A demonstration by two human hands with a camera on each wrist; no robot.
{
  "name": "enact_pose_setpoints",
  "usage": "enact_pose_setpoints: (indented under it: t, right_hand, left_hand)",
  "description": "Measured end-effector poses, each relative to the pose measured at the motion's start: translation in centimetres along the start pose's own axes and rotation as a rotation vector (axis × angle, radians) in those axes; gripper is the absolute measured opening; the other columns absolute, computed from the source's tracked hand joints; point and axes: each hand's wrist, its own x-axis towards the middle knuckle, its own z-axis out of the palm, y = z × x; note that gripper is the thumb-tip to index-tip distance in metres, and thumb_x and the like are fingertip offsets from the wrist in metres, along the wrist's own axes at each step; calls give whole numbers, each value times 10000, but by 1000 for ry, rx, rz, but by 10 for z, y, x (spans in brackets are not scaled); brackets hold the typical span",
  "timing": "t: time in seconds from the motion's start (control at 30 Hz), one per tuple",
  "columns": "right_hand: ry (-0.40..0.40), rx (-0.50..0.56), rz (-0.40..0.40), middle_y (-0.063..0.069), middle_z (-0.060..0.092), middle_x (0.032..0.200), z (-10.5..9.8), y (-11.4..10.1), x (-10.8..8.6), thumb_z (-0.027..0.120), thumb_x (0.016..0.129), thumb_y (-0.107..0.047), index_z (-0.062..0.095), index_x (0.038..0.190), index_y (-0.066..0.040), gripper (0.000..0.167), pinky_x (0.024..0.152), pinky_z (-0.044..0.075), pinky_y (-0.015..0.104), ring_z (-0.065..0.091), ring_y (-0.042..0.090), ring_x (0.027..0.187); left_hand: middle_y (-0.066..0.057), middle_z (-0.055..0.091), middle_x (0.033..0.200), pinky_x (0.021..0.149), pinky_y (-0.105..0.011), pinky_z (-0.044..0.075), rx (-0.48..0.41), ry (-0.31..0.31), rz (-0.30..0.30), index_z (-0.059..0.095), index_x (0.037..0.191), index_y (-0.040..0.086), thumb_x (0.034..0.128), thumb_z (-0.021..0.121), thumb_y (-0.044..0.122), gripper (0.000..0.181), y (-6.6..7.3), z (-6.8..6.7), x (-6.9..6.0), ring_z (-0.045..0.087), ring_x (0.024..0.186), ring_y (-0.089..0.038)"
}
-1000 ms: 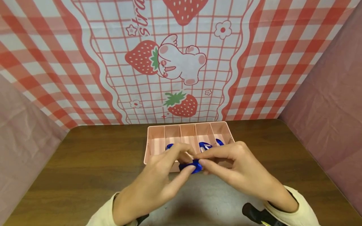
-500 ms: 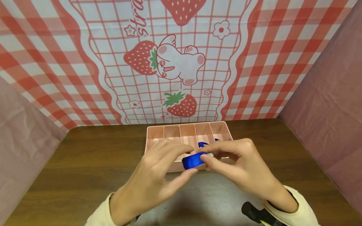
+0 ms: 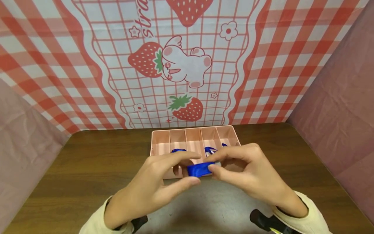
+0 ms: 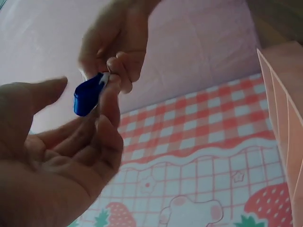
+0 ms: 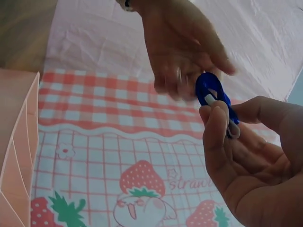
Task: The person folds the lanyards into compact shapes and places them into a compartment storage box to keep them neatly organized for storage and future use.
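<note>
A coiled blue lanyard (image 3: 199, 169) of shiny ribbon is held just above the front of the pink tray (image 3: 161, 137). My right hand (image 3: 252, 172) pinches its right end between thumb and fingers. At that end a white piece (image 5: 209, 99) and a greyish loop stick out in the right wrist view. Around the coil's left side is my left hand (image 3: 149, 185), thumb below and fingers above. The left wrist view has its thumb standing clear of the blue coil (image 4: 86, 98); whether the fingers touch the ribbon I cannot tell.
Divided into several compartments, the tray holds more blue ribbon in its second (image 3: 179, 150), fourth (image 3: 209, 150) and rightmost sections. It stands toward the back of the brown table (image 3: 67, 182). A strawberry-print cloth (image 3: 187, 65) hangs behind, with pink cloths at both sides.
Earlier both hands were on the ribbon and its blue part looked flatter. My left hand's fingers have since spread away leftward, while my right hand keeps its pinch.
</note>
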Motion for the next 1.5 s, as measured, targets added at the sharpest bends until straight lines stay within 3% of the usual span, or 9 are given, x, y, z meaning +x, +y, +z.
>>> enact_pose_setpoints:
  t: [0.1,0.27,0.4,0.5,0.73,0.9,1.13,1.4,1.5]
  right_hand:
    - [-18,-32,-135,57,745,901,1,3,2,713,848,109,737,1036,-21,229,616,577,253,697,118,785]
    - [-66,-59,-303,90,751,939,5,5,3,727,869,45,738,1044,7,179,692,559,212,698,130,816]
    - [-115,-61,-351,90,750,950,9,9,3,727,873,36,735,1041,5,172,739,546,223,702,146,836]
    - [-137,-98,-352,76,748,960,11,18,1,727,870,41,736,1045,-13,183,762,553,222,713,145,874]
    - [-14,-388,-188,-2,756,904,17,64,4,790,772,69,781,963,-56,229,655,525,169,690,70,783]
    - [2,-611,-76,27,741,860,28,104,22,803,807,-14,787,915,-50,114,704,540,280,682,131,795]
    - [-193,-958,3,-66,622,648,57,159,52,741,779,-70,704,646,-181,177,807,428,405,594,193,770]
    - [-531,-988,298,-92,603,562,75,167,68,746,764,-85,631,588,-188,234,1143,276,531,667,170,751]
    - [-557,-948,285,-95,648,608,75,161,66,758,824,-163,697,636,-181,199,1148,291,502,680,176,821]
  left_hand:
    - [46,701,930,690,-133,503,-45,-47,-39,711,1097,71,923,708,80,174,-2,-4,-1,592,773,-5]
    - [23,728,898,678,-125,508,-24,-45,34,741,1014,63,888,716,-11,148,-2,-7,-4,605,745,-12]
    - [-29,747,989,767,-164,540,5,-50,73,730,1049,27,873,707,-58,197,0,-7,-13,690,869,-73]
    - [-49,739,1058,832,-205,546,8,-61,26,713,1103,18,882,692,-69,239,-5,-3,-22,699,992,-120]
    - [-18,704,1085,824,-270,546,301,-51,-162,680,1169,50,960,648,86,214,-45,9,-62,655,984,-128]
    - [-113,647,1258,917,-445,513,633,-223,-210,657,1231,43,960,660,263,350,-71,33,-84,585,1189,-282]
    - [-244,570,1355,1099,-433,396,793,-365,-212,558,1325,-92,879,760,265,606,-75,56,-89,492,1323,-382]
    - [-286,580,1310,1049,-441,449,871,-373,-172,552,1301,-123,833,781,244,637,-77,61,-86,501,1306,-409]
    - [-289,585,1299,1039,-440,458,886,-362,-181,556,1293,-124,808,795,237,650,-79,61,-90,511,1294,-411]
